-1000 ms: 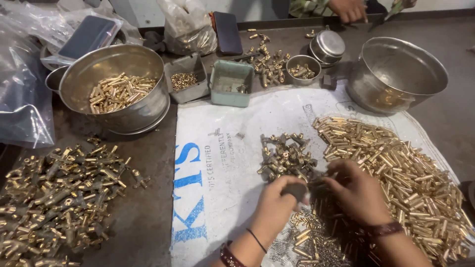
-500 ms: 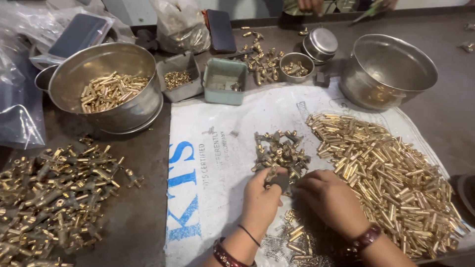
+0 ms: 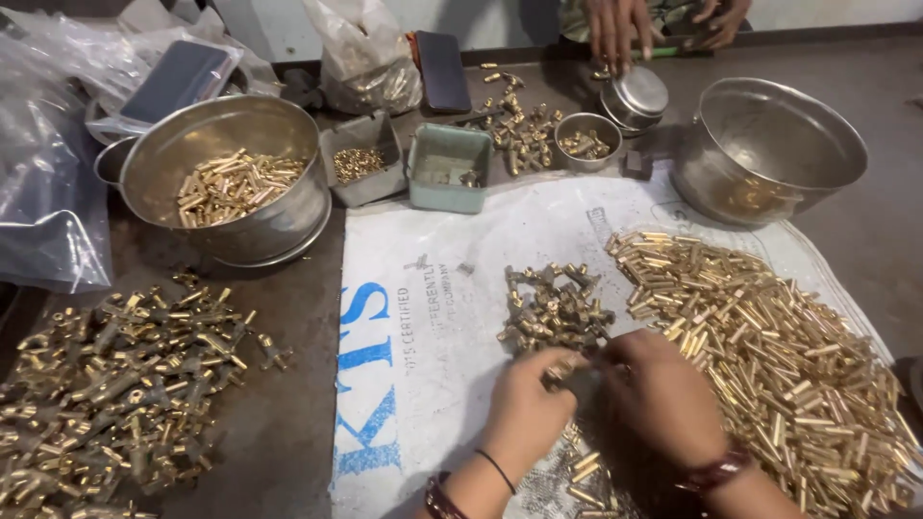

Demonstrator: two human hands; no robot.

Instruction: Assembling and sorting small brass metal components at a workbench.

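Far left I see clear plastic bags (image 3: 48,192) heaped beside a dark flat phone-like slab (image 3: 181,79). Below them a loose pile of brass T-shaped fittings (image 3: 115,384) spreads over the brown table (image 3: 279,432). Next comes a steel bowl (image 3: 288,216) holding short brass rods, then a small grey tray (image 3: 361,183) of tiny brass bits and a pale green rectangular box (image 3: 444,187). Behind those sits a knotted clear bag (image 3: 365,67). A white woven sack (image 3: 433,288) with large blue lettering along its left part lies flat as a work mat. At its middle is a small cluster of brass fittings (image 3: 553,308). My left hand (image 3: 524,408) has its fingers pinched together on a small brass piece (image 3: 562,365) at the cluster's near edge, and my right hand (image 3: 663,394) meets it there; whether the right grips anything I cannot tell. Further right lies a wide heap of brass rods (image 3: 769,346) and an empty-looking steel pot (image 3: 769,144). Another person's hands (image 3: 615,29) rest at the top edge.
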